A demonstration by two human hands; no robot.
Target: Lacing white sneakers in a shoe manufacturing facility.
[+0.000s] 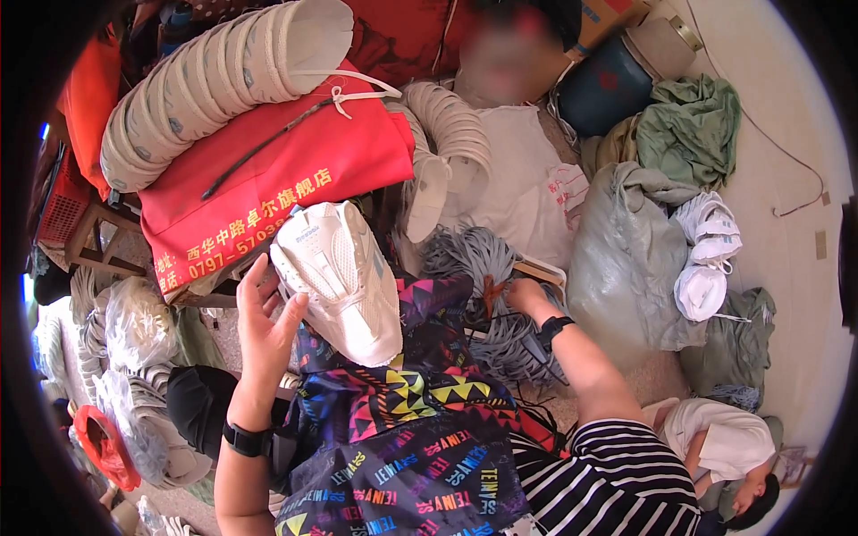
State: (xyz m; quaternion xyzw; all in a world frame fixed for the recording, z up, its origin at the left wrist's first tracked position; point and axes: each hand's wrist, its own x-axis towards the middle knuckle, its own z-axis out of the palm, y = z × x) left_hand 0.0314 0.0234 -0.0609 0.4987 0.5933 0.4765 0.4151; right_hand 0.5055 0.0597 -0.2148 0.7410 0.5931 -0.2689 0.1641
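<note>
A white shoe upper [344,277] with mesh panels and a pale toe lies tilted above my lap. My left hand [268,308] has its thumb and fingers against the upper's left edge, gripping it there. To the right, my right hand [529,297] reaches into a large bundle of grey shoelaces [474,255], bound with a brown strip. The fingers of that hand are bent and closed at the laces; their tips are partly hidden. A patterned dark apron [402,447] covers my lap beneath the upper.
Curved stacks of pale shoe pieces [223,89] lie on a red cloth [268,170] with a dark stick [268,147]. A translucent sack [617,259] stands at right, beside white shoes [710,241]. Another person [719,438] is at lower right. Plastic bags [138,322] sit at left.
</note>
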